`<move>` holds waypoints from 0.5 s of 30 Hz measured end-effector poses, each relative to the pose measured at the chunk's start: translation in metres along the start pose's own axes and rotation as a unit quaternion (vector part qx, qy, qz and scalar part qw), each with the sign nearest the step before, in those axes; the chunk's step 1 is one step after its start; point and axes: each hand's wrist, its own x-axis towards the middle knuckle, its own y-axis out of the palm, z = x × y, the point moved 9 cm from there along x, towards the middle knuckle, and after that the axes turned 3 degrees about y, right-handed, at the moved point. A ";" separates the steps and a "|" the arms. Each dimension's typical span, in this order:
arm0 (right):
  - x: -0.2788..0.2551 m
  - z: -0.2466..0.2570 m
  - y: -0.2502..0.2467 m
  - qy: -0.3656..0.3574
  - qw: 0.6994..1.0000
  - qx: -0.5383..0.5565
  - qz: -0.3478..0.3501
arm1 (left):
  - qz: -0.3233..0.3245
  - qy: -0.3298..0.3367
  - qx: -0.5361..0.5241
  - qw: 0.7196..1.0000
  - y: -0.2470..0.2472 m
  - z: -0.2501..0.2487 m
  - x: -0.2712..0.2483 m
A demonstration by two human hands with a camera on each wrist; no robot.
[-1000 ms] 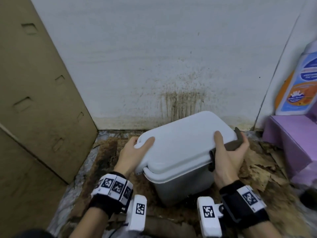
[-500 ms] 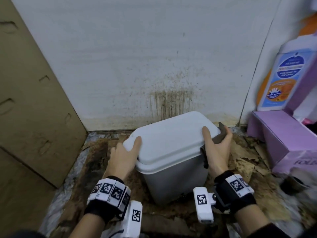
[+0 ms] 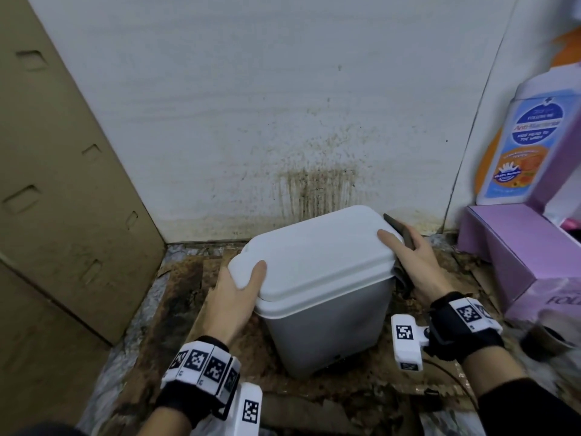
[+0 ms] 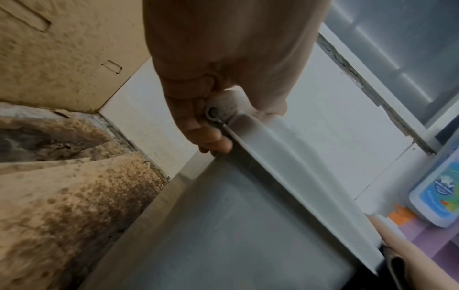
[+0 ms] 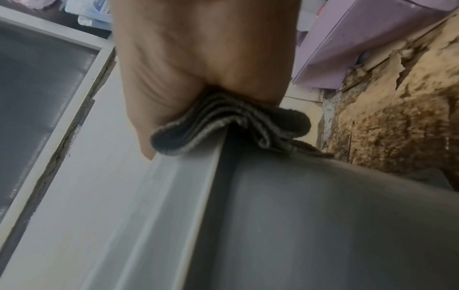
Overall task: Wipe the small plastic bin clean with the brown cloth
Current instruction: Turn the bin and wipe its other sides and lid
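A small grey plastic bin with a white lid stands on stained cardboard in front of the wall. My left hand grips the lid's left corner, thumb on top and fingers curled under the rim by the hinge. My right hand holds the lid's right edge, thumb on top. The folded brown cloth is pressed between that palm and the rim, and in the right wrist view the cloth bunches against the lid edge.
Dirty, peeling cardboard covers the floor. A tall cardboard sheet leans at the left. A purple box and a wash bottle stand at the right. The white wall behind carries brown stains.
The view has shifted; both hands keep their hold on the lid's two sides. The bin sits slightly closer to me and further from the wall.
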 end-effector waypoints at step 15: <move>-0.057 -0.014 -0.020 -0.044 0.982 0.000 -0.185 | 0.071 0.066 -0.020 0.995 0.002 -0.026 0.050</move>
